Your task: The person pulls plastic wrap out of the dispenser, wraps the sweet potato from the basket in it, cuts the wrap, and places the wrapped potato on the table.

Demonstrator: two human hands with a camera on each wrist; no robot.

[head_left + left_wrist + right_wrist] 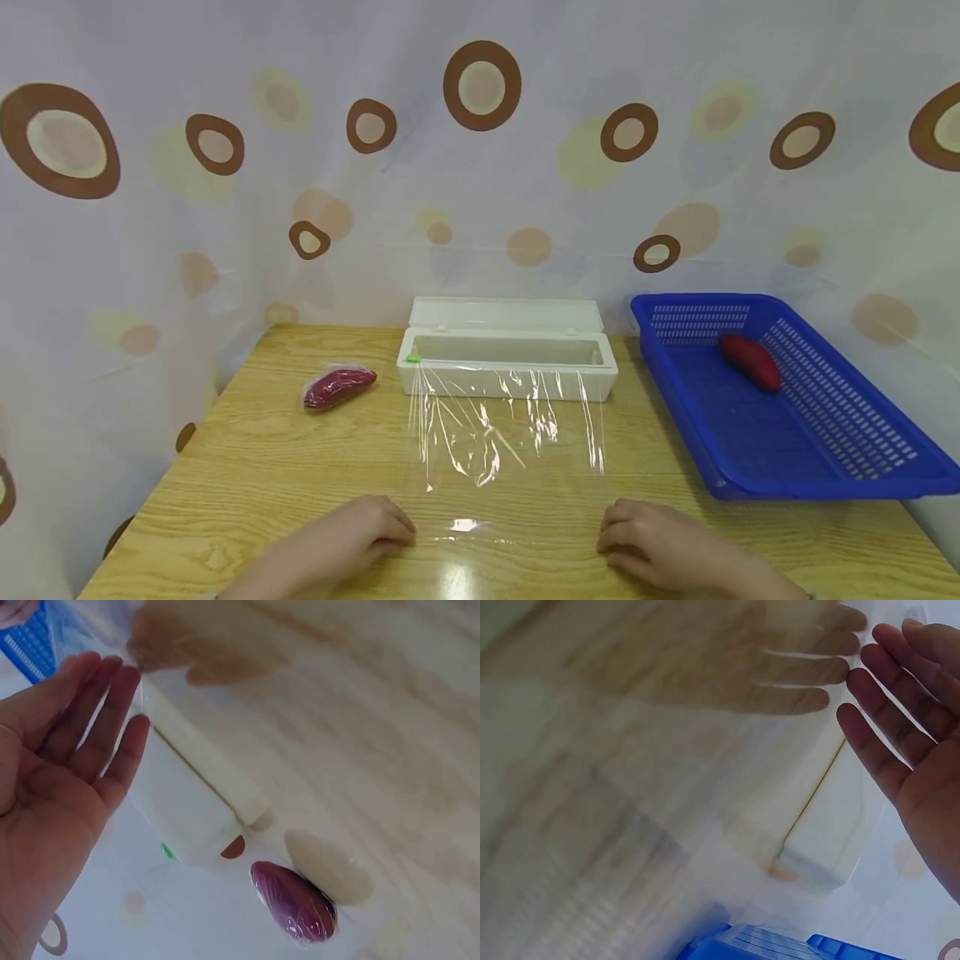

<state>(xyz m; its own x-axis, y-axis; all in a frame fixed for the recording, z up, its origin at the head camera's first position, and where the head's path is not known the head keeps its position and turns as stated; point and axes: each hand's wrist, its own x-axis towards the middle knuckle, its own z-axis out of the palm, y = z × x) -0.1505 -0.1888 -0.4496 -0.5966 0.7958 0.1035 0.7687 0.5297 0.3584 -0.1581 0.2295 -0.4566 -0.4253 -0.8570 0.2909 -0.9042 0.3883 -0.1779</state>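
Note:
A sheet of clear cling film [510, 475] stretches over the wooden table from a white film dispenser box [510, 383], whose lid stands raised. My left hand [360, 533] is at the film's near left corner, its fingertips down at the film's edge and its fingers fairly straight in the left wrist view. At the near right corner, my right hand [656, 542] touches down the same way, with extended fingers [885, 742] in the right wrist view. To the left of the box lies a red-purple sweet potato [339, 388] wrapped in film.
A blue plastic basket [701, 433] stands on the right of the table with another red sweet potato [750, 362] inside. A small green slider [413, 358] sits at the box's left front edge. Behind the table hangs a curtain [480, 183] patterned with circles.

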